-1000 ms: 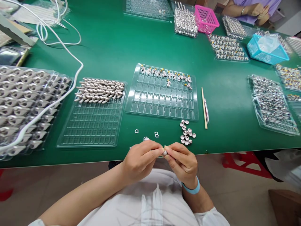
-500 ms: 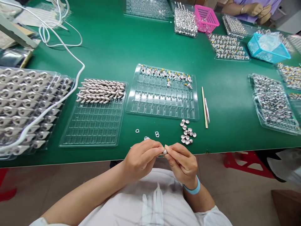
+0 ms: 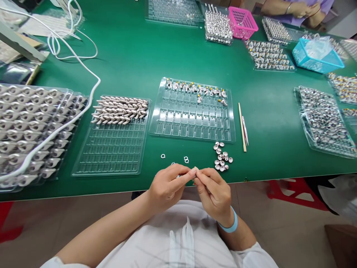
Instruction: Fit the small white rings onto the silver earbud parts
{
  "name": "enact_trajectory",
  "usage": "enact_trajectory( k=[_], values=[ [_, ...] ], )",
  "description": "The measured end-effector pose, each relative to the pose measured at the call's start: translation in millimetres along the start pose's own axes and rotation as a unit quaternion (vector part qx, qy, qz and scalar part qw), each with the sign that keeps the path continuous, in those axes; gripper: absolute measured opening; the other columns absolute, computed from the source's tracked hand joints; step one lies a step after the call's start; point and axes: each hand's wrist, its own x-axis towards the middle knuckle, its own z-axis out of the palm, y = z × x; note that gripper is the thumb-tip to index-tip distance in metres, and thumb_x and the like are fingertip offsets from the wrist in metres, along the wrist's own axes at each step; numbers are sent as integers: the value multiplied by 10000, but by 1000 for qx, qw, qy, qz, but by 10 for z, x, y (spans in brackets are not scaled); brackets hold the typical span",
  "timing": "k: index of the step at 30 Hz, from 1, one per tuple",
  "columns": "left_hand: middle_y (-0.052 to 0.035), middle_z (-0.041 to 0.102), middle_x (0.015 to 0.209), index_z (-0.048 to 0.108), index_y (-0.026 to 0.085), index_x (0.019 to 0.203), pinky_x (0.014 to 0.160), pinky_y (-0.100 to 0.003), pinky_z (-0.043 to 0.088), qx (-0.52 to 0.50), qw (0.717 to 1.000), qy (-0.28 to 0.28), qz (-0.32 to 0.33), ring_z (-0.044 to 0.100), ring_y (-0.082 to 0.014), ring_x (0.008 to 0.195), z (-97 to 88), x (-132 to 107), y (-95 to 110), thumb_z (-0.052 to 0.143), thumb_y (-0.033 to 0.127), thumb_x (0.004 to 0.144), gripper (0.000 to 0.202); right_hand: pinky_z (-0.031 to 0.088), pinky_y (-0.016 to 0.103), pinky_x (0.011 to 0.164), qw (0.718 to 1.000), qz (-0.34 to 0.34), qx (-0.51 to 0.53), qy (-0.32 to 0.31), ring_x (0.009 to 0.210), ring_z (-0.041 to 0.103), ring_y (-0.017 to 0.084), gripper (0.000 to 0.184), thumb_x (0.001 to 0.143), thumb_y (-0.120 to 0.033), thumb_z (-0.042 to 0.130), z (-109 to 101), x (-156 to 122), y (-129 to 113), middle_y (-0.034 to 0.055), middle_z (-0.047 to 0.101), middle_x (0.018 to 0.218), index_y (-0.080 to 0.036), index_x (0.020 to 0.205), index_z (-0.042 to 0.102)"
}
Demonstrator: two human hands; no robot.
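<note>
My left hand point(image 3: 169, 186) and my right hand point(image 3: 213, 191) meet at the table's front edge, thumbs and fingers pinched together on a small part. The fingertips cover nearly all of it, so its kind does not show. Just beyond my left hand lie small white rings point(image 3: 186, 159), some partly hidden by the fingers. Small round metallic cups point(image 3: 222, 163) lie loose in a cluster beyond my right hand. Farther back, a clear plastic tray point(image 3: 178, 128) holds small parts with yellow bits along its far row and two more below.
A wooden stick point(image 3: 242, 128) and tweezers point(image 3: 245, 131) lie right of the tray. At left are a half-filled tray point(image 3: 108, 149), stacked trays of metallic shells point(image 3: 25, 123) and a white cable point(image 3: 95, 87). Pink point(image 3: 242, 22) and blue baskets point(image 3: 312, 61) stand far right, near another person's hands point(image 3: 302, 9).
My fingertips have closed farther over the small part; its whitish rounded side showed between them before and is now covered. Both hands have shifted very slightly. Things on the table lie as before.
</note>
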Motion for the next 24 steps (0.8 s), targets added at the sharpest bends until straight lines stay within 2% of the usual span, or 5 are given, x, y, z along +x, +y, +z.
enact_trajectory(
  k=[9,14,19,24],
  values=[
    [-96,722,914,573,157,1263,652,-266,566,27,999,16,21,661,-155,765,38,45,-32,519,17,881,409,582,286,683,996,80,-13,22,802,658,157,378,914,-87,552,72,3,-40,69,660,945,-249,1244,638],
    [-114,710,915,588,124,1210,670,-283,566,20,999,24,21,647,-164,780,37,61,-27,543,15,873,357,597,265,686,990,129,55,-24,825,660,153,361,919,-159,580,-1,49,-9,69,658,977,-242,1269,610],
    [-101,706,924,564,144,1246,667,-270,560,12,1000,19,17,647,-157,794,39,61,-10,523,9,884,389,554,284,686,991,95,32,-85,759,615,146,277,925,-199,585,-72,145,5,59,649,916,-202,1196,639],
    [-109,683,922,580,126,1227,662,-257,561,32,999,16,4,647,-162,804,48,40,-9,530,-18,862,395,526,309,720,994,75,14,-82,817,608,172,233,941,-135,527,-37,157,12,72,656,892,-183,1135,648]
  ],
)
